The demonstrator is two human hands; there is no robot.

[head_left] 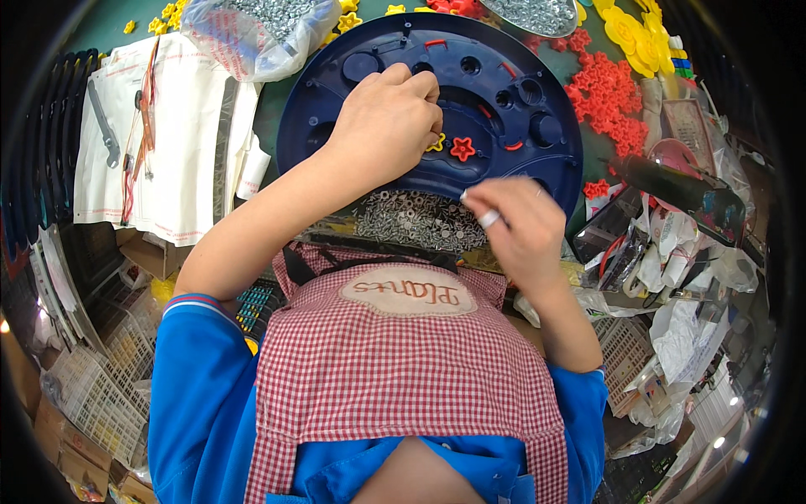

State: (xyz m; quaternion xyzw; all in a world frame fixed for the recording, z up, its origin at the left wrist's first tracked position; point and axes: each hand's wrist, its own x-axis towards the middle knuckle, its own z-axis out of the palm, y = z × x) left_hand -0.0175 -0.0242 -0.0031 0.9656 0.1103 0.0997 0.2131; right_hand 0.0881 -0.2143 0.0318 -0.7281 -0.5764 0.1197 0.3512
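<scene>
A round dark blue plastic part (336,80) with moulded rings, holes and red pieces lies in front of me. My left hand (390,122) rests over its middle with curled fingers; what they hold, if anything, is hidden. By its fingertips a yellow star-shaped piece (437,144) shows partly, beside a red star-shaped piece (463,149) set in the part. At the near right edge of the part my right hand (522,225) is slightly blurred, a white band round one finger. Its thumb and fingertips come together in a pinch, and I cannot make out anything between them.
Small metal screws (420,220) fill a tray between the blue part and my apron. Red stars (606,101) are heaped at the right, near yellow flower-shaped pieces (634,38). A bag of metal pieces (260,42) and white sheets (180,126) lie at the left.
</scene>
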